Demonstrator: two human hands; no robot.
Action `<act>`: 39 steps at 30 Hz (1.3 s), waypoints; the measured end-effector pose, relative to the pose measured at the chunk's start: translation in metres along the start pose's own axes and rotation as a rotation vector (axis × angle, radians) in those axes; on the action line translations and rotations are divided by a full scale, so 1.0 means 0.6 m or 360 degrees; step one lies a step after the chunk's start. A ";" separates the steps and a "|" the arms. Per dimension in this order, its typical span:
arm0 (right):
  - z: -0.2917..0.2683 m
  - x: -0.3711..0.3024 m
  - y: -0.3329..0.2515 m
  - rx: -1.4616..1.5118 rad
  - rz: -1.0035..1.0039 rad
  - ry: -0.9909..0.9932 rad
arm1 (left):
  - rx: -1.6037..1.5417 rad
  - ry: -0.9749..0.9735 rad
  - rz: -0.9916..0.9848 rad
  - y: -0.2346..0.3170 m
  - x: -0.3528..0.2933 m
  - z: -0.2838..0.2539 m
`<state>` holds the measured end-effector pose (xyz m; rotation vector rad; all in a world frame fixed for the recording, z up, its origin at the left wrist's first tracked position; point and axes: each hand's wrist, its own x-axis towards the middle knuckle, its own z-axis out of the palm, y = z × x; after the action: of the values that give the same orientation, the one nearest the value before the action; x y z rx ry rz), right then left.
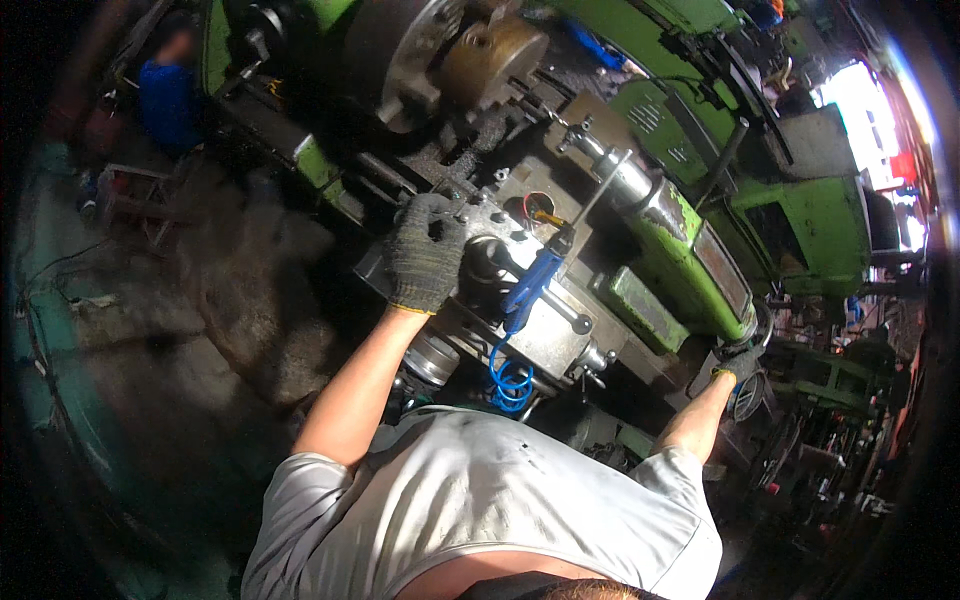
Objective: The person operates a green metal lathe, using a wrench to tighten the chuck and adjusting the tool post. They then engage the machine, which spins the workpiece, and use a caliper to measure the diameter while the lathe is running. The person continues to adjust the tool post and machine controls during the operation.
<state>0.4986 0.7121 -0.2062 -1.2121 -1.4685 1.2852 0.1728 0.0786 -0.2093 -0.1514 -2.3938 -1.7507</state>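
My left hand (424,262), in a dark grey knit glove, grips the left end of the lathe's tool post (490,222), fingers bent over its edge. Far to the right, my right hand (741,362), gloved too, is closed on the handwheel (764,326) at the end of the green tailstock (690,240); its fingers are partly hidden. A blue air gun (533,288) lies across the tool post beside a black-knobbed lever (560,308). Toward the round metal workpiece (495,60) in the lathe chuck (400,50) points a drill bit (545,110), held in the tailstock's drill chuck (580,138).
A coiled blue hose (510,388) hangs from the air gun near my belly. Behind the lathe stands another green machine (795,225). A person in blue (168,95) is at the far left, near a metal frame (140,205). Bright light enters at right.
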 end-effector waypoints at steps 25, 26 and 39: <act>-0.033 0.066 0.024 -0.0191 -0.0228 0.0130 | 0.0063 0.0072 0.0133 0.020 0.002 -0.006; -0.033 0.067 0.027 -0.0146 -0.0191 0.0150 | 0.0064 0.0077 0.0118 0.024 0.001 -0.007; 0.013 0.008 -0.007 -0.0063 0.0042 0.0229 | 0.0039 0.0069 0.0110 0.013 -0.003 -0.003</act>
<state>0.4898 0.7150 -0.2033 -1.3259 -1.3841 1.1656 0.1762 0.0796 -0.2017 -0.1887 -2.3497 -1.6771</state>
